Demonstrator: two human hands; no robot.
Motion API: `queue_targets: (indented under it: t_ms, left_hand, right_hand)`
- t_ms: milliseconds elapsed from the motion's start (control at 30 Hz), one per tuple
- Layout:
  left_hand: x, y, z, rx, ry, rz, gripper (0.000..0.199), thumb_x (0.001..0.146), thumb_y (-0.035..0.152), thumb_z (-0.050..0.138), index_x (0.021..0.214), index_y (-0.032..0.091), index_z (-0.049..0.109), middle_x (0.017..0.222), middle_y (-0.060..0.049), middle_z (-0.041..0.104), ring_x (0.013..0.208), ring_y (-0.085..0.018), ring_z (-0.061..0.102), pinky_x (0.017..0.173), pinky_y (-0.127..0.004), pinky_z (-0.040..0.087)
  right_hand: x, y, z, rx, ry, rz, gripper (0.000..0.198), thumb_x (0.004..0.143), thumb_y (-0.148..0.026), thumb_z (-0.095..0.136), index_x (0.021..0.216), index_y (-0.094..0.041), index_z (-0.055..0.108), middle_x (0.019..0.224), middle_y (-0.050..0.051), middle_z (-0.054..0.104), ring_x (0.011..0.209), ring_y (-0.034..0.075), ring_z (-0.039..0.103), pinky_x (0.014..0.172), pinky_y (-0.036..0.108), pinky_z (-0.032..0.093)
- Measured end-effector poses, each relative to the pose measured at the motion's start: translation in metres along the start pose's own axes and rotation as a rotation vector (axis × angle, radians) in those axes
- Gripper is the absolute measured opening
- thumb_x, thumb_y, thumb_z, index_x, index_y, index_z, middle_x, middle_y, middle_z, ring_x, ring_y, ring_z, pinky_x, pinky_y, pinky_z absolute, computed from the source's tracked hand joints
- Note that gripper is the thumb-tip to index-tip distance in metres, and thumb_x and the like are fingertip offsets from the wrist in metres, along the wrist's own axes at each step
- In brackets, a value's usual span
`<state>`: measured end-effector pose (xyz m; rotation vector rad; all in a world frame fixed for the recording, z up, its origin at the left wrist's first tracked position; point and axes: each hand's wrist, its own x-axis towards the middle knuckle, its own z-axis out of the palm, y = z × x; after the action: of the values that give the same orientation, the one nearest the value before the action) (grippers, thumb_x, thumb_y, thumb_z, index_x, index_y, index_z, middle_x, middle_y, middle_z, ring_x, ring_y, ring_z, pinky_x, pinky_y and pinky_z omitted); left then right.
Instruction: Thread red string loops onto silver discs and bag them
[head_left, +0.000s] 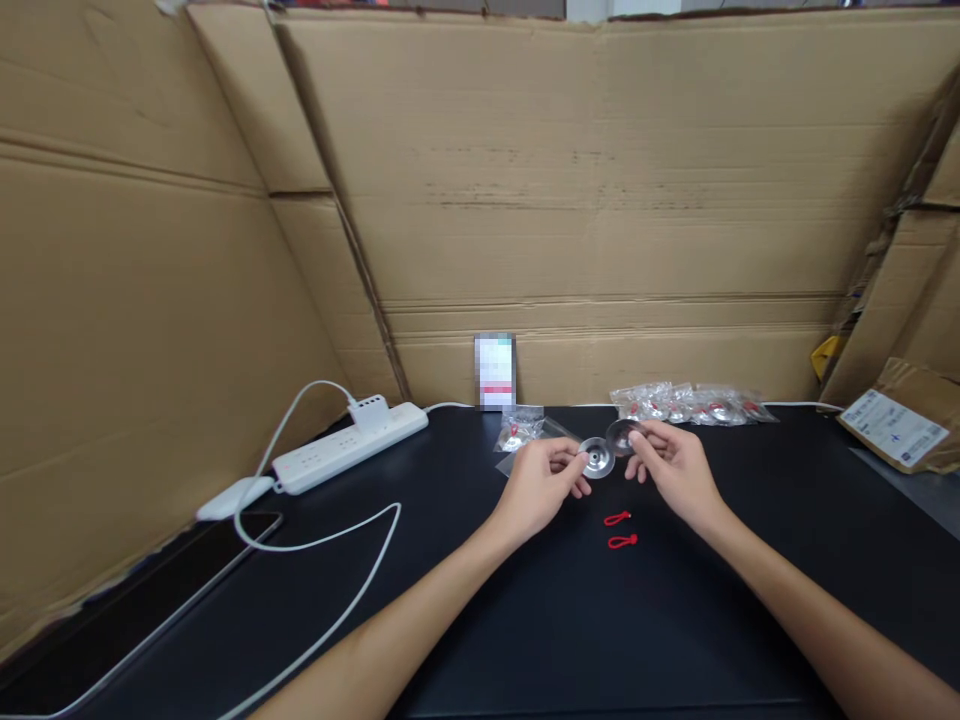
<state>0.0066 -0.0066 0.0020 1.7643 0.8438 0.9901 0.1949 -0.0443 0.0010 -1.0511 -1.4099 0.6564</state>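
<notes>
My left hand point(550, 477) pinches a silvery finger cymbal point(598, 458), a round dished metal disc with a hole at its centre, between thumb and fingers. Held by its edge in my right hand point(670, 468) is a second finger cymbal point(622, 437), darker in this light. The two discs are close together, their rims touching or overlapping; I cannot tell which. Below them on the black table lie two red cord loops, an upper red loop point(617, 519) and a lower red loop point(622, 542), each knotted at one end.
Behind my left hand lies a clear plastic bag point(517, 428). Several bagged pieces point(690, 404) line the back edge. A phone point(495, 372) leans on the cardboard wall point(600, 240). At left are a power strip point(349, 447), a white cable point(352, 600) and a dark tablet-like slab point(142, 610); a labelled package point(900, 420) stands right.
</notes>
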Motion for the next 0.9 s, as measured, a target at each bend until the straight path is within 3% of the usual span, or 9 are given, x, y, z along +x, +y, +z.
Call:
queue_targets:
  t_ms: [133,333,467,533,700,900]
  left_hand:
    - [0.001,0.0,0.0,-0.075,-0.01,0.008,0.026,0.085,0.036,0.063,0.086,0.01,0.066,0.066,-0.007,0.068,0.059,-0.018,0.068,0.056,-0.028,0.055]
    - [-0.001,0.006,0.002,-0.144,-0.105,0.062,0.032,0.09,0.041,0.056,0.092,0.011,0.068,0.077,-0.007,0.069,0.068,-0.018,0.068,0.068,-0.032,0.058]
    - [-0.003,0.006,0.005,-0.117,-0.149,0.069,0.025,0.085,0.035,0.065,0.094,0.012,0.066,0.079,-0.006,0.069,0.073,-0.018,0.068,0.07,-0.031,0.057]
    - [-0.004,0.005,0.006,-0.106,-0.159,0.075,0.022,0.086,0.033,0.063,0.092,0.012,0.065,0.075,-0.005,0.067,0.07,-0.017,0.067,0.068,-0.03,0.056]
    - [-0.003,0.002,0.005,-0.085,-0.124,0.066,0.024,0.091,0.035,0.056,0.091,0.011,0.062,0.074,-0.006,0.067,0.067,-0.018,0.068,0.064,-0.031,0.057]
    - [0.002,0.0,0.0,-0.078,-0.005,-0.041,0.024,0.091,0.035,0.054,0.095,0.011,0.057,0.075,-0.01,0.07,0.06,-0.02,0.07,0.058,-0.033,0.058]
  right_hand:
    - [-0.006,-0.007,0.004,-0.114,-0.083,-0.06,0.028,0.09,-0.039,0.056,0.102,-0.017,0.069,0.066,0.003,0.065,0.048,0.015,0.06,0.048,0.026,0.048]
    - [-0.008,0.003,0.007,-0.236,-0.102,0.007,0.037,0.091,-0.038,0.055,0.12,-0.018,0.061,0.054,-0.004,0.056,0.039,0.013,0.055,0.04,0.022,0.043]
    - [-0.01,0.001,0.009,-0.361,-0.124,-0.051,0.023,0.09,-0.038,0.057,0.091,-0.017,0.066,0.049,-0.005,0.05,0.041,0.01,0.049,0.043,0.02,0.037]
    - [-0.011,-0.003,0.009,-0.375,-0.138,-0.07,0.026,0.09,-0.039,0.057,0.079,-0.017,0.065,0.052,-0.004,0.051,0.046,0.01,0.049,0.045,0.02,0.037]
    - [-0.009,-0.007,0.004,-0.185,-0.306,-0.006,0.027,0.094,-0.037,0.051,0.081,-0.016,0.063,0.064,0.001,0.063,0.048,0.011,0.058,0.046,0.021,0.043]
    - [-0.004,-0.004,0.001,-0.109,-0.079,-0.017,0.026,0.091,-0.039,0.056,0.08,-0.016,0.064,0.064,0.003,0.065,0.045,0.012,0.058,0.044,0.023,0.045]
